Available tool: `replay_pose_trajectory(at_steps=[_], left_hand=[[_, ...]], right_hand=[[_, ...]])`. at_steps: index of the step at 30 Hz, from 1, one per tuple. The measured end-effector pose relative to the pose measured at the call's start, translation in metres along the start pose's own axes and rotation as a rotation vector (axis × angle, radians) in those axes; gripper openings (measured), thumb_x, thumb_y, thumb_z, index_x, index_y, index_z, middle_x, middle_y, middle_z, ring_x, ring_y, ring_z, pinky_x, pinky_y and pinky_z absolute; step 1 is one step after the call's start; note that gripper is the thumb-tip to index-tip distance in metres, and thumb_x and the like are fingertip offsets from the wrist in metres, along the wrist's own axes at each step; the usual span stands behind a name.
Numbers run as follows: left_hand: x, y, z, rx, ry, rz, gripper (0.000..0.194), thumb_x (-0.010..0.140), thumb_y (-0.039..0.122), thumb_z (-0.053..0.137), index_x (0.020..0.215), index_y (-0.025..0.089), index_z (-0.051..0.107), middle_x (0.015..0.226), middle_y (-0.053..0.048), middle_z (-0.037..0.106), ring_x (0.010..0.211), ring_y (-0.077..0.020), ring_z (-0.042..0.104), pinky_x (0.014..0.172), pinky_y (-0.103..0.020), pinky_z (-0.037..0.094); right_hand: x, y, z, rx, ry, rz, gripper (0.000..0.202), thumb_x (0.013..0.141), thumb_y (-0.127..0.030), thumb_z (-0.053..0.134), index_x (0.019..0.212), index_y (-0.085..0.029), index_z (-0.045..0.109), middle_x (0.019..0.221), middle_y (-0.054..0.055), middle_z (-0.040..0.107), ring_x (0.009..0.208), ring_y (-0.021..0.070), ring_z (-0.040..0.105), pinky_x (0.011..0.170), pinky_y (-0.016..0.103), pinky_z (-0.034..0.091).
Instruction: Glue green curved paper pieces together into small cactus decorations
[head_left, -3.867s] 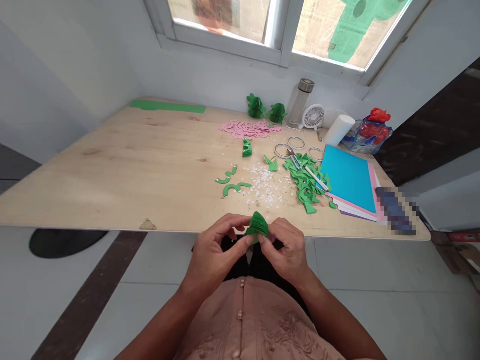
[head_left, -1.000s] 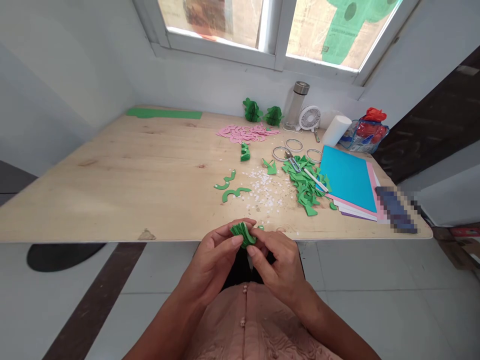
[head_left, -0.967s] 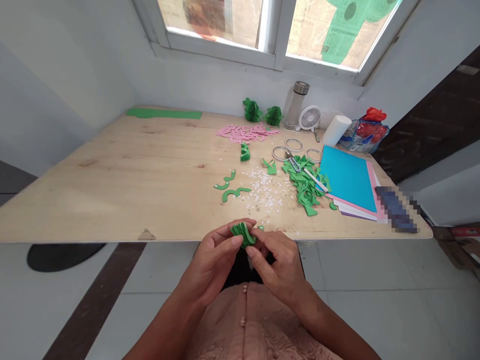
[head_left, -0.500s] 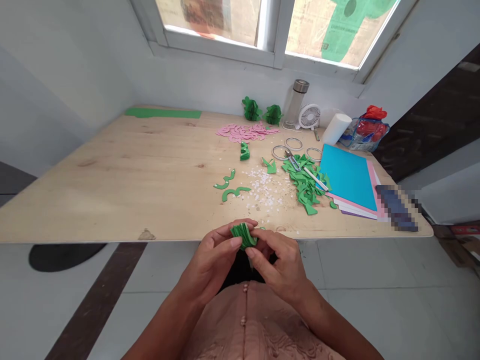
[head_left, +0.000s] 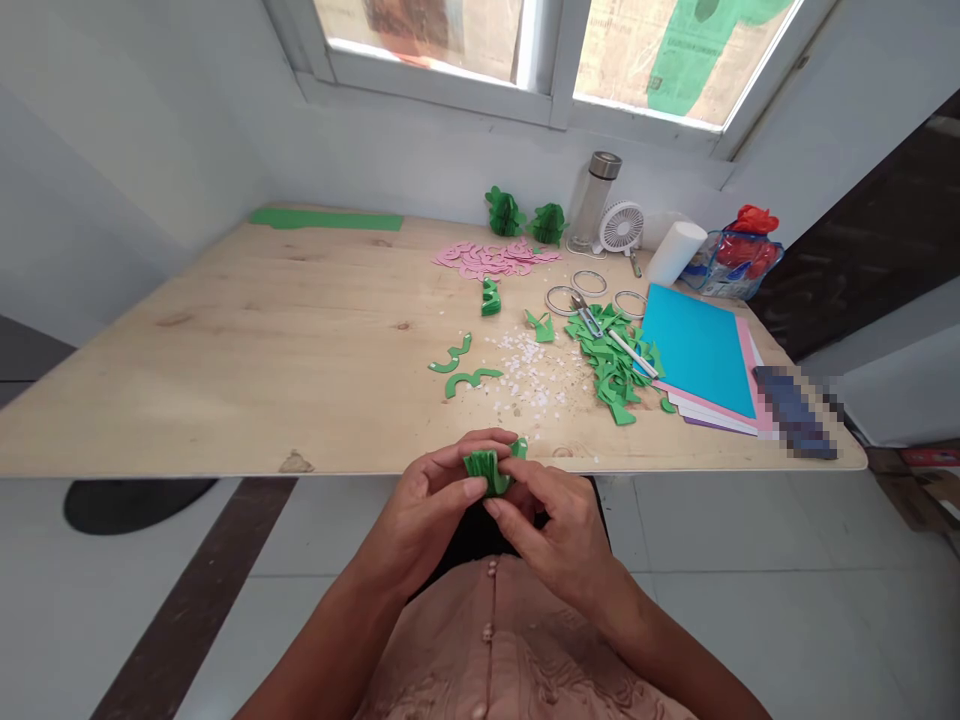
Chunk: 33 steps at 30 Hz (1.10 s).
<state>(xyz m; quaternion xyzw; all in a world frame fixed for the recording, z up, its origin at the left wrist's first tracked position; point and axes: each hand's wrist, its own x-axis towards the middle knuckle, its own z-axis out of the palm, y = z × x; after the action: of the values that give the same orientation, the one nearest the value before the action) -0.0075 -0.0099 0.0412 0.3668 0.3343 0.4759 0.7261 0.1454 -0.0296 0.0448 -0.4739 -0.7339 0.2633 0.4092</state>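
Observation:
A thick stack of green cut paper (head_left: 486,472) is held between both hands at the table's front edge. My left hand (head_left: 427,500) grips its left side, thumb in front and fingers behind. On its right side, my right hand (head_left: 551,510) pinches the stack with thumb and fingers. A green piece with a small white patch (head_left: 519,447) sticks up behind the right fingers. Two wavy green strips (head_left: 452,355) (head_left: 472,381) lie on the table beyond the hands. Farther back stands a small green folded stack (head_left: 490,297).
Green scraps (head_left: 615,370), snips (head_left: 587,316), tape rings (head_left: 589,283) and coloured sheets (head_left: 697,350) lie on the right. White bits (head_left: 532,370) are scattered centrally. Behind are pink cutouts (head_left: 491,260), green paper shapes (head_left: 504,213), a bottle (head_left: 595,200) and a fan (head_left: 622,228).
The green stack has turned slightly in my hands, and a piece with a white patch now shows above my right fingers. The view has shifted a little.

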Motion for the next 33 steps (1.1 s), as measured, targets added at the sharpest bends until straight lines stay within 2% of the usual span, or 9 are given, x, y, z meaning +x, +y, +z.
replay_pose_trajectory(at_steps=[5, 13, 16, 18, 23, 27, 33], left_hand=[[0.0, -0.001, -0.001, -0.004, -0.009, 0.006, 0.02, 0.072, 0.02, 0.07, 0.092, 0.02, 0.076, 0.125, -0.009, 0.058, 0.119, -0.029, 0.048, 0.09, -0.031, 0.047], [0.0, -0.001, -0.002, 0.039, -0.036, 0.042, 0.023, 0.074, 0.022, 0.069, 0.096, 0.021, 0.075, 0.128, -0.009, 0.057, 0.119, -0.0291, 0.049, 0.089, -0.031, 0.046], [0.0, 0.0, -0.005, 0.162, -0.035, 0.113, 0.026, 0.075, 0.022, 0.069, 0.101, 0.022, 0.074, 0.122, -0.009, 0.059, 0.121, -0.0282, 0.047, 0.096, -0.032, 0.042], [0.001, 0.001, -0.007, 0.283, -0.019, 0.163, 0.028, 0.075, 0.021, 0.07, 0.103, 0.023, 0.073, 0.113, -0.009, 0.061, 0.114, -0.0264, 0.05, 0.097, -0.032, 0.04], [0.001, 0.012, -0.01, 0.523, 0.014, 0.218, 0.025, 0.075, 0.023, 0.071, 0.099, 0.024, 0.073, 0.098, -0.008, 0.062, 0.093, -0.0226, 0.055, 0.083, -0.031, 0.044], [0.003, 0.021, -0.011, 0.575, -0.068, 0.204, 0.023, 0.076, 0.024, 0.07, 0.098, 0.022, 0.073, 0.097, -0.008, 0.062, 0.086, -0.0205, 0.056, 0.076, -0.029, 0.045], [0.008, 0.024, -0.013, 0.468, -0.171, 0.148, 0.016, 0.078, 0.021, 0.068, 0.093, 0.02, 0.072, 0.091, -0.008, 0.061, 0.084, -0.0195, 0.055, 0.074, -0.028, 0.046]], right_hand=[[-0.001, 0.001, 0.007, -0.063, 0.025, -0.003, 0.017, 0.088, -0.027, 0.053, 0.098, -0.018, 0.063, 0.06, -0.002, 0.062, 0.052, 0.0127, 0.053, 0.053, 0.025, 0.041], [-0.001, 0.005, 0.011, -0.181, 0.047, -0.119, 0.013, 0.09, -0.025, 0.05, 0.092, -0.019, 0.06, 0.059, -0.001, 0.064, 0.051, 0.0134, 0.055, 0.054, 0.026, 0.04], [-0.001, 0.007, 0.009, -0.235, 0.051, -0.168, 0.011, 0.09, -0.023, 0.049, 0.09, -0.019, 0.06, 0.058, -0.001, 0.063, 0.05, 0.0135, 0.055, 0.055, 0.026, 0.039], [0.0, 0.008, 0.008, -0.263, 0.056, -0.195, 0.01, 0.089, -0.021, 0.05, 0.09, -0.019, 0.06, 0.057, -0.002, 0.062, 0.05, 0.0136, 0.055, 0.054, 0.027, 0.037], [0.0, 0.013, 0.005, -0.286, 0.051, -0.226, 0.01, 0.09, -0.021, 0.05, 0.094, -0.019, 0.059, 0.06, -0.001, 0.065, 0.051, 0.0133, 0.056, 0.054, 0.027, 0.035], [0.001, 0.015, 0.003, -0.299, 0.035, -0.254, 0.011, 0.091, -0.023, 0.05, 0.096, -0.018, 0.058, 0.063, 0.0, 0.067, 0.052, 0.0132, 0.057, 0.054, 0.028, 0.034], [0.004, 0.015, 0.001, -0.319, -0.006, -0.256, 0.012, 0.091, -0.022, 0.05, 0.096, -0.018, 0.06, 0.062, 0.0, 0.065, 0.053, 0.0135, 0.056, 0.055, 0.028, 0.034]])
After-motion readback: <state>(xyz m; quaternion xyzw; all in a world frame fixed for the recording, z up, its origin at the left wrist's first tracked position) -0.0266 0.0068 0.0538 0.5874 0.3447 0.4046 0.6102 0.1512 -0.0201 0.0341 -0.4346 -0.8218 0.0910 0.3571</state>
